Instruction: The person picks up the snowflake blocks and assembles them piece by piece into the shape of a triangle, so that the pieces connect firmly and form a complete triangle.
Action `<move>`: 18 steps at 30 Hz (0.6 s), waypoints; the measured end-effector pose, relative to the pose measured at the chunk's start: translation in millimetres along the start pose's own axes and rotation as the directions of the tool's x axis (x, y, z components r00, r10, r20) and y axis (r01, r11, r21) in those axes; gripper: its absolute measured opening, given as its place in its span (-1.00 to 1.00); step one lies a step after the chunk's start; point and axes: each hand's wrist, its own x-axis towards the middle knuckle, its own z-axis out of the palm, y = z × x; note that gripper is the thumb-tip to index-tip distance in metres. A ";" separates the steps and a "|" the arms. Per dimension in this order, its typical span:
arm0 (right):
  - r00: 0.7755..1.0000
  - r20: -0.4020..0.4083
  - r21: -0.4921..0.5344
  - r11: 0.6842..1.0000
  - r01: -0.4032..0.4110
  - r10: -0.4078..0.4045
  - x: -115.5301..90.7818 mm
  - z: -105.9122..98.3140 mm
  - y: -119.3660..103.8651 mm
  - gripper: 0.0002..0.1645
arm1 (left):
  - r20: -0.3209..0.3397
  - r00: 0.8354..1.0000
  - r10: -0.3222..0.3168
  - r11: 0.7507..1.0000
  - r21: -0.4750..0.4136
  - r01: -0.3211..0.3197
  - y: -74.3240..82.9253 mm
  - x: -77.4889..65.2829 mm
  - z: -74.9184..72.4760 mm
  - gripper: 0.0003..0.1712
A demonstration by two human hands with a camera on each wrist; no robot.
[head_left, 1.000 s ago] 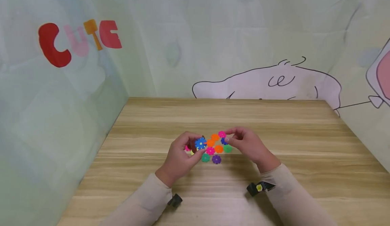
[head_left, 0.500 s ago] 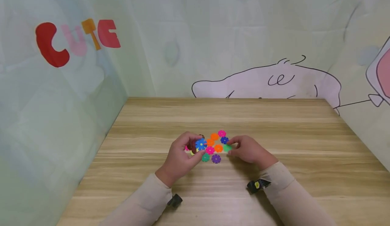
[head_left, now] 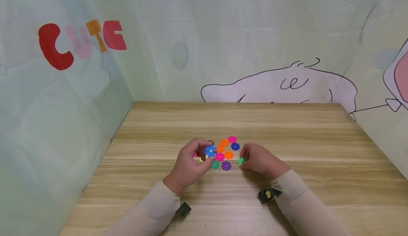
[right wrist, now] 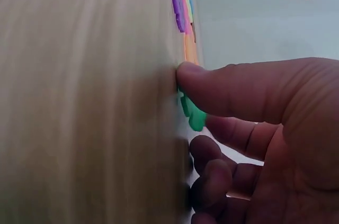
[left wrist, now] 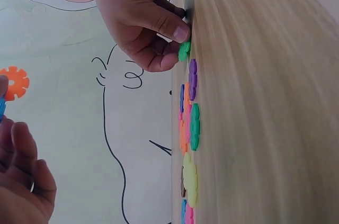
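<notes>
My left hand (head_left: 191, 165) pinches a blue notched snowflake disc (head_left: 210, 151) above the table. An orange snowflake disc (left wrist: 17, 82) is joined to the blue one, as the left wrist view shows. My right hand (head_left: 259, 160) pinches a light green snowflake disc (head_left: 241, 162) between thumb and fingers, low at the tabletop. In the right wrist view that green disc (right wrist: 193, 113) is tilted. Loose discs lie flat between the hands: purple (head_left: 226, 165), teal green (head_left: 215, 164), pink (head_left: 220, 156), orange (head_left: 228, 154), dark blue (head_left: 235, 146). The left hand partly hides others.
Another pink disc (head_left: 232, 139) and another orange disc (head_left: 224, 142) lie at the far side of the group. A yellow disc (left wrist: 190, 179) lies under the left hand's side. The wooden table (head_left: 287, 130) meets printed fabric walls (head_left: 172, 34) at the back and sides.
My right hand has come from the far pink disc toward me to the light green disc, pinched it and drawn it slightly nearer. The left hand stays nearly still.
</notes>
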 end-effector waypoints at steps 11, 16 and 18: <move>0.996 -0.066 0.175 0.982 0.076 -0.065 2.2 -0.3 -3.1 -0.67 | 0.002 0.998 -0.064 0.998 -0.020 0.064 1.8 1.2 -1.6 -0.56; 0.968 -0.184 0.405 0.885 0.230 -0.168 -0.8 -7.1 -10.3 -0.70 | 0.000 0.998 -0.068 0.997 -0.028 0.068 1.4 1.7 -1.7 -0.57; 0.952 -0.218 0.461 0.837 0.293 -0.213 -4.5 -9.7 -14.6 -0.66 | -0.002 0.997 -0.072 0.997 -0.034 0.072 1.5 1.8 -1.7 -0.57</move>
